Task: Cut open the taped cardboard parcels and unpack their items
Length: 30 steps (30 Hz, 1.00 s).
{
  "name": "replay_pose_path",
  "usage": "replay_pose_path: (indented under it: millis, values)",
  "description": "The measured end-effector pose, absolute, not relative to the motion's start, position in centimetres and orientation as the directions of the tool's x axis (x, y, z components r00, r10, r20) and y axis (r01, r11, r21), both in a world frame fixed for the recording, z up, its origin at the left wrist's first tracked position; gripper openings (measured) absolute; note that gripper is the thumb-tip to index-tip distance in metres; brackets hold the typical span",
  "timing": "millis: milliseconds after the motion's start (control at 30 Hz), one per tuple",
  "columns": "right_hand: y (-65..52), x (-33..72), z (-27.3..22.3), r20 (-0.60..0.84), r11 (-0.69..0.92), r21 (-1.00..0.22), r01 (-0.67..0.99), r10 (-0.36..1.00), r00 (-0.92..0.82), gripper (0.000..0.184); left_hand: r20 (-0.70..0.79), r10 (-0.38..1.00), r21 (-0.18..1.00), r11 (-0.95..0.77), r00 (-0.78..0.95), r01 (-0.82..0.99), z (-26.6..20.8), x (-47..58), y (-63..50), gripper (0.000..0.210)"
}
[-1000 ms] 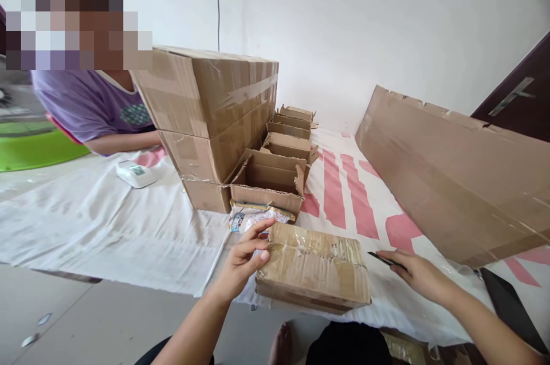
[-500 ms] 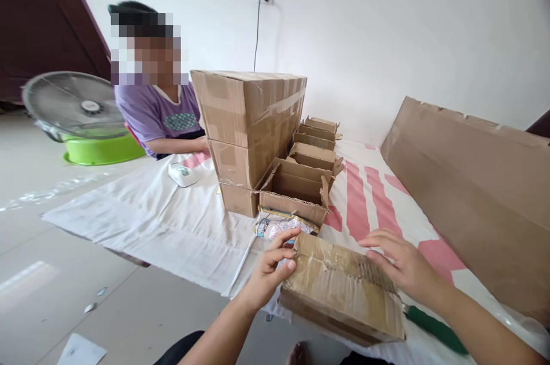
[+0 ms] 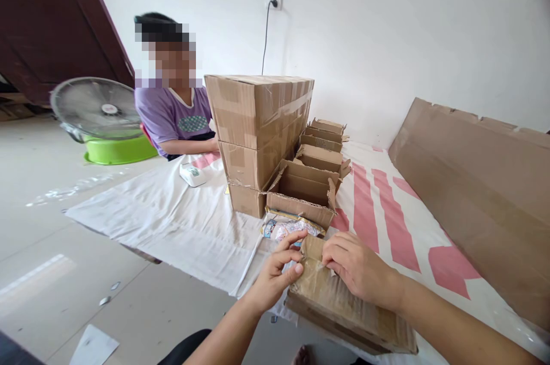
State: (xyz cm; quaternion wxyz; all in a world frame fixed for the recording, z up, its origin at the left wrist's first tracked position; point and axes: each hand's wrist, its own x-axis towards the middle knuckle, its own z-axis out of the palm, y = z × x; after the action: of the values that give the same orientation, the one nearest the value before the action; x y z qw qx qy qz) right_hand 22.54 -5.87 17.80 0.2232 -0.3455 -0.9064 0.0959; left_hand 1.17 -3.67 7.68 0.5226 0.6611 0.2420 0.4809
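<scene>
A closed, taped cardboard box [image 3: 365, 319] lies at the front edge of the cloth-covered table, its top scuffed and wrinkled. My left hand [image 3: 279, 270] grips the box's far left corner, with the index finger along the top edge and the thumb on the near side. On the top seam my right hand [image 3: 358, 265] is closed, its fingertips pinched together against the cardboard. Whatever lies between those fingertips is hidden. A small raised scrap shows just beneath them. Behind the box lies a printed plastic packet [image 3: 294, 227].
Several open cardboard boxes [image 3: 301, 204] stand in a row beyond the packet, alongside a tall stack of taped cartons [image 3: 262, 147]. A large cardboard sheet [image 3: 476, 193] leans at right. A person in purple [image 3: 174, 118] sits behind a small white device [image 3: 192, 176].
My right hand has moved left along the box top and its fingers have closed at the seam. My left hand keeps its place on the corner. The view has shifted slightly.
</scene>
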Motion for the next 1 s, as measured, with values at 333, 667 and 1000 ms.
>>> replay_pose_path:
  millis: [333, 667, 1000]
  values:
    - [-11.7, 32.1, 18.7, 0.351, 0.350, -0.511, 0.785, 0.919, -0.181, 0.015, 0.397, 0.818, 0.916, -0.382, 0.416, -0.123, 7.5, 1.0, -3.6, 0.024]
    - [-23.5, 44.2, 11.6, -0.113, -0.423, -0.751, 0.508, 0.839, 0.532, 0.035, 0.464, 0.782, 0.868, -0.495, 0.416, -0.037, 6.5, 0.8, -2.9, 0.020]
    - [-29.1, 44.7, 2.1, -0.149, -0.676, -0.577, 0.457, 0.638, 0.756, 0.029, 0.492, 0.786, 0.851, -0.524, 0.375, -0.020, 6.5, 1.3, -2.7, 0.024]
